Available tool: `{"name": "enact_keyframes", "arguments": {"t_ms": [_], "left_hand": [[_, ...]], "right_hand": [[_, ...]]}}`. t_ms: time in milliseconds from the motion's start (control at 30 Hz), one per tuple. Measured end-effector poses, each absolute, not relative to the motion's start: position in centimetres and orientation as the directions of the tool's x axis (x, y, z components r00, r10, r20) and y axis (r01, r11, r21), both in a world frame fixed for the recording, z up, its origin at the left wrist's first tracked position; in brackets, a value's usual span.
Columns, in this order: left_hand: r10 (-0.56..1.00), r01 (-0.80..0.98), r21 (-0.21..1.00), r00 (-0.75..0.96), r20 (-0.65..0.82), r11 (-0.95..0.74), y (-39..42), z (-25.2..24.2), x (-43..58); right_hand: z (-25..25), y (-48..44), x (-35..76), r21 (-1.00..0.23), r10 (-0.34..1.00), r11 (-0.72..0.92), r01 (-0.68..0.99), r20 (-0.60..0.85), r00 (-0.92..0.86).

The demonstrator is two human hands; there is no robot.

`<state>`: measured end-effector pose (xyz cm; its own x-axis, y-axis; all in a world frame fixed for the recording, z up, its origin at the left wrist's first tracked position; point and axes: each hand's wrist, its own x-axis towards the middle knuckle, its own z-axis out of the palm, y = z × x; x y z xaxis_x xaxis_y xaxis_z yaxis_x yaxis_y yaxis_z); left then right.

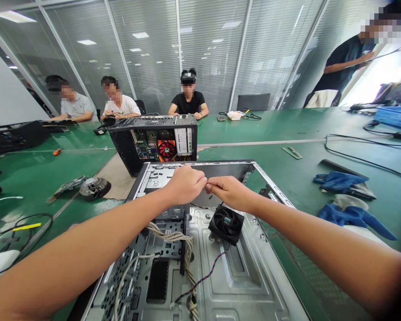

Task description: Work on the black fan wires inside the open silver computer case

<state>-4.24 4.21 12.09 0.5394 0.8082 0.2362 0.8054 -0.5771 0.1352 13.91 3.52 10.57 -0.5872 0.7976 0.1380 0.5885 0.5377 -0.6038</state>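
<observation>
Above the far part of an open computer case, my left hand and my right hand meet fingertip to fingertip. Each is closed in a pinch, and whatever lies between the fingers is too small or hidden to name. Just below my right hand, a black case fan rests tilted in the case. From it a twisted red and blue fan cable trails toward the near side. A bundle of beige power cables runs beside a metal drive bracket under my left forearm.
Beyond stands a second computer case with a red fan inside. Left are a CPU cooler and white adapters. Right lie blue work gloves, memory sticks, a black cable and a blue basket. Several people are around the table.
</observation>
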Motion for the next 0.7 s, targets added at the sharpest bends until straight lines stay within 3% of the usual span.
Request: {"name": "enact_keyframes", "arguments": {"t_ms": [133, 267, 433, 700], "left_hand": [[0.815, 0.795, 0.202, 0.527, 0.24, -0.573, 4.07, 12.28, -4.35], [0.801, 0.77, 0.259, 0.493, 0.338, -0.583, 3.75, 12.47, -4.53], [0.706, 0.694, 0.213, 0.571, 0.42, -0.688, 3.4, 12.78, -4.55], [0.664, 0.686, 0.098, 0.643, 0.382, -0.721, 3.59, 13.08, -4.8]], "right_hand": [[10.56, 3.62, 13.92, -0.631, 0.795, 0.531, 0.566, 0.139, -0.591], [10.48, 3.95, 14.03, -0.645, 0.788, 0.535, 0.546, 0.148, -0.597], [10.67, 4.16, 14.19, -0.695, 0.783, 0.514, 0.502, 0.141, -0.606], [10.63, 3.96, 14.38, -0.798, 0.803, 0.406, 0.446, 0.079, -0.59]]}}
